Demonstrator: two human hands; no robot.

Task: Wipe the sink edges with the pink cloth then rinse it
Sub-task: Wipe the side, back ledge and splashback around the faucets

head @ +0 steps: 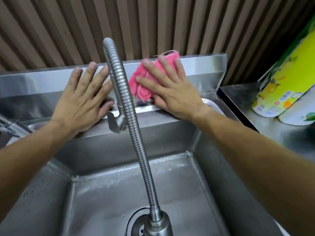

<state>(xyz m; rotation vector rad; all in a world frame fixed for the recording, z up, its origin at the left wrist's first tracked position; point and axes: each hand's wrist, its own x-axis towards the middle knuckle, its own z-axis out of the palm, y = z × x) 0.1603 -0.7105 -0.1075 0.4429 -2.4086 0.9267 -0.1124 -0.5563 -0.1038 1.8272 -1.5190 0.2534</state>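
Wiping is under way: right hand presses the cloth flat under straight fingers against the sink back edge, left hand spread bare beside; rinsing remains.

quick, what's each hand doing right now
Left hand: open, flat on the steel backsplash, holding nothing.
Right hand: open, straight fingers pressing the pink cloth against the backsplash.
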